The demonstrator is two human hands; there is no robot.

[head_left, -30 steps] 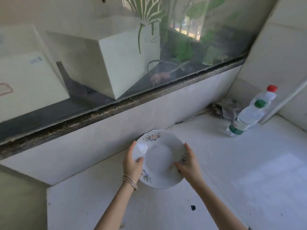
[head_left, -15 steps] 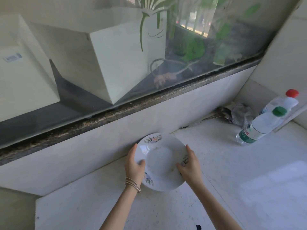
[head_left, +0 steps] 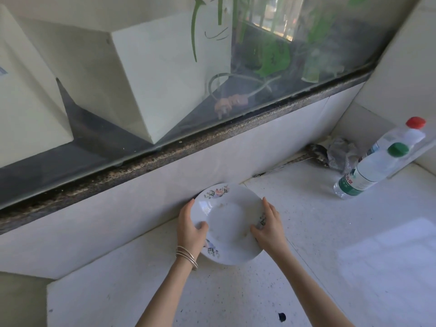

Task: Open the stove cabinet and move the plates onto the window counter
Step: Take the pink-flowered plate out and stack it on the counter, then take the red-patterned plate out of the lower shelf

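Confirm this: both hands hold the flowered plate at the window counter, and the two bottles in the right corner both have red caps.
Not quite. In the head view the front bottle has a green cap; only the rear bottle has red. Left hand and right hand do hold the plate.

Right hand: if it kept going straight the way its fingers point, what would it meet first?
The right hand points up-left along the plate rim; beyond that, probably the white tiled wall under the window, though depth is unclear.

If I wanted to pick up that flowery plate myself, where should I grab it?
Probably by the rim, from opposite sides, as the left hand and right hand do on the plate: thumbs on top, fingers beneath. The rim is wide and flat, and the far edge sits near the wall.
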